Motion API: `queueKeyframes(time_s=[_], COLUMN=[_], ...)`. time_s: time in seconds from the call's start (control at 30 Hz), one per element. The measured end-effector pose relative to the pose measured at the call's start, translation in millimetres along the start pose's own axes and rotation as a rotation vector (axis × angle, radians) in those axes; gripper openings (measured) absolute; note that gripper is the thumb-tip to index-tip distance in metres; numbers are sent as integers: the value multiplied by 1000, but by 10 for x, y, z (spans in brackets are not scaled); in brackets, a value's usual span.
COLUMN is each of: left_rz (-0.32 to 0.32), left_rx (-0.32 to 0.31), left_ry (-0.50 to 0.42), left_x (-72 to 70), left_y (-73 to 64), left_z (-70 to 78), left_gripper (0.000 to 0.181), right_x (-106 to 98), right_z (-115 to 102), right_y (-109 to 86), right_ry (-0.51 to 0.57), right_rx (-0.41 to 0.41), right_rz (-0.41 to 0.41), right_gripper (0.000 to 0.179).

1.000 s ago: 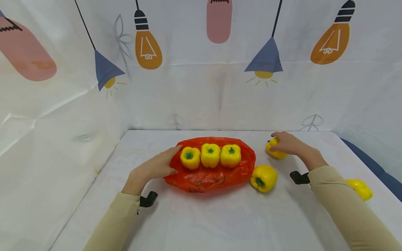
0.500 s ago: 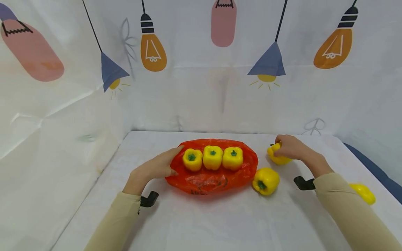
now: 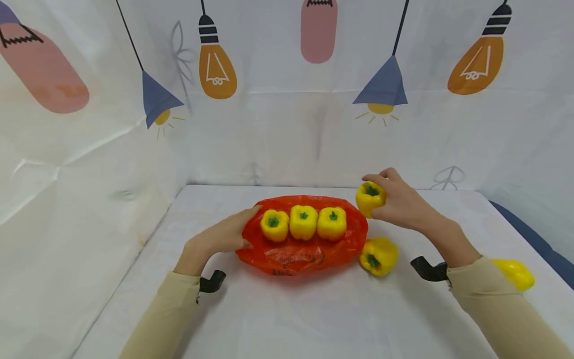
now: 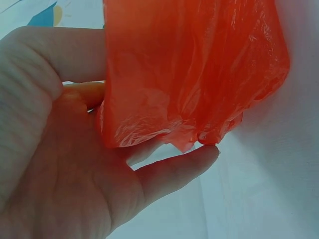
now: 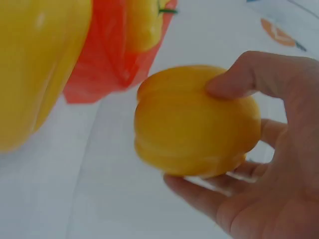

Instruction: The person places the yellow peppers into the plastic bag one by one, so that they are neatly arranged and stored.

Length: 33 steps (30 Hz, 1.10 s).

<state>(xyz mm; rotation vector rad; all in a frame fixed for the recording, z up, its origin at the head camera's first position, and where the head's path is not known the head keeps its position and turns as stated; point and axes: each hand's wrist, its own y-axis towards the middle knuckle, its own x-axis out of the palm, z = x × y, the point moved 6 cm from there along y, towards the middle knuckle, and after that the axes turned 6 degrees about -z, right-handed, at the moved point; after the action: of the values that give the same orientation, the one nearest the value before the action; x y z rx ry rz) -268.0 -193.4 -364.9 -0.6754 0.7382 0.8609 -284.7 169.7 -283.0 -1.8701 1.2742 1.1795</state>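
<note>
On white table (image 3: 287, 319), note red bag (image 3: 280, 259) clasped at its left rim by left hand (image 3: 221, 231), three peppers (image 3: 303, 223) in a row inside. See right hand (image 3: 403, 203) clamped on raised pepper (image 3: 370, 199) near bag's right edge; might drop it through light hold on smooth skin, or collapse rim by loosening left grip.

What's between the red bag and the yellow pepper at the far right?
In the head view, a loose yellow pepper sits beside the red bag, then a black wrist piece and the right forearm, which partly hides the far-right pepper.
</note>
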Motion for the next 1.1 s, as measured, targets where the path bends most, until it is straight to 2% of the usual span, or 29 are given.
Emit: queueKeyframes(time_s=[0.23,0.33,0.67,0.87,1.1], left_rz=[-3,-2,-10,-13,-15], left_rx=[-8,-10,-27,-24,-41], left_ry=[-6,2,-4,7,11], left_x=[-2,-5,-1,-17,-14], left_y=[1,0,0,-1,-14], left_z=[-8,-14,2,35,18], left_gripper=[90,90,90,89,89], right_x=[59,124,574,856,1167], right_z=[-467,-640,-1089,-1258,-1352], right_y=[-27,-22,6,19,53], right_ry=[58,61,87,88,44], right_rx=[-157,-214,-366,-409,-405], right_rz=[42,30,-42,-61,-87], right_gripper=[63,62,61,56,57])
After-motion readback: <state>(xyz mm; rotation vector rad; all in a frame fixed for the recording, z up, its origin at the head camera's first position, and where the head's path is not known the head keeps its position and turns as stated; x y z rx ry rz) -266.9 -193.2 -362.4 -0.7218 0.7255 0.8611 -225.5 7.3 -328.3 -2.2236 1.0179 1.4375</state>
